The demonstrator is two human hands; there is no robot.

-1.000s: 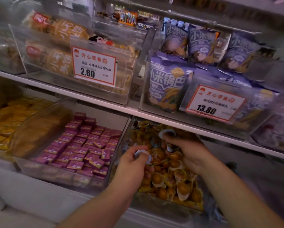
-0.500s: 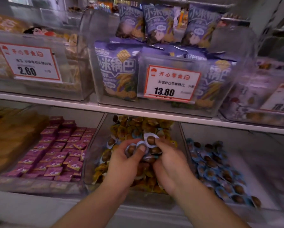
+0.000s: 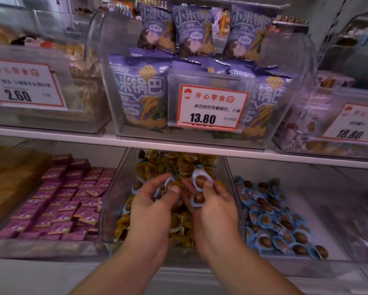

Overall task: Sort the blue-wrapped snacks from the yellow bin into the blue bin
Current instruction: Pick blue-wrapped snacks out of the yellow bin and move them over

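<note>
A clear bin of yellow-wrapped snacks [image 3: 178,165] sits on the lower shelf, centre. To its right a clear bin holds blue-wrapped snacks [image 3: 270,213]. Both hands are over the yellow bin. My left hand [image 3: 155,207] pinches a couple of blue-wrapped snacks [image 3: 168,185] between thumb and fingers. In my right hand [image 3: 217,209] two blue-wrapped snacks [image 3: 200,180] are held, one under the thumb and one lower against the fingers. A few more blue-wrapped pieces lie among the yellow ones at the bin's left side [image 3: 137,186].
A bin of purple square packets [image 3: 68,201] stands left of the yellow bin. The shelf edge [image 3: 178,145] runs just above the hands, carrying bins of purple snack bags [image 3: 140,92] and price cards [image 3: 210,107].
The view has swung right, bringing the blue bin into sight. Both hands have drawn together over the yellow bin and lifted a little, each still holding blue-wrapped snacks.
</note>
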